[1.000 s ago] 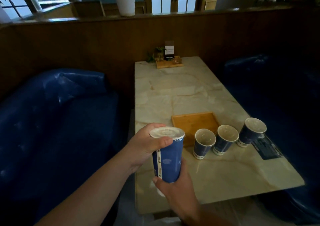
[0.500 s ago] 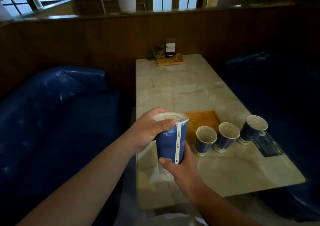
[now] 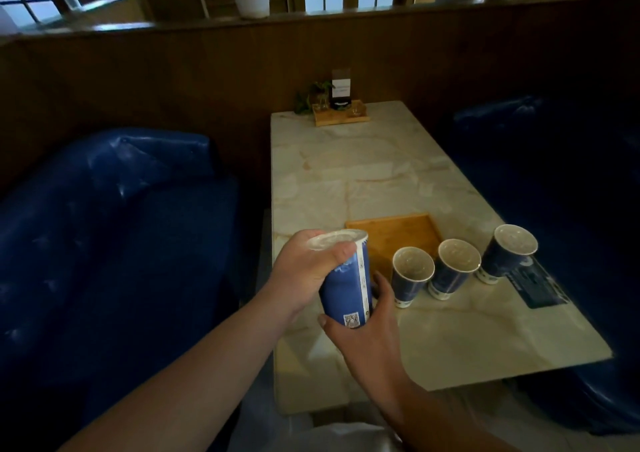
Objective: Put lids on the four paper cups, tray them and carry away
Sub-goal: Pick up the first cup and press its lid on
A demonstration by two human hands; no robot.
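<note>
I hold a blue paper cup (image 3: pixel 346 292) with a clear lid (image 3: pixel 337 239) above the near left part of the table. My left hand (image 3: pixel 308 268) grips its top rim and lid. My right hand (image 3: pixel 363 327) cups its base from below. The cup tilts to the left. Three more blue paper cups stand in a row on the table: the left one (image 3: pixel 410 277), the middle one (image 3: pixel 453 268) and the right one (image 3: pixel 507 257). Whether they carry lids I cannot tell. A square wooden tray (image 3: pixel 394 233) lies just behind them.
The pale marble table (image 3: pixel 346 181) runs away from me between two blue padded benches (image 3: pixel 104 230). A dark card (image 3: pixel 540 287) lies by the right cup. A small wooden stand (image 3: pixel 341 116) with a plant and sign sits at the far end against a wood partition.
The held cup has moved forward over the table and now tilts left. My right hand has shifted to cup its base. The three standing cups stayed in place.
</note>
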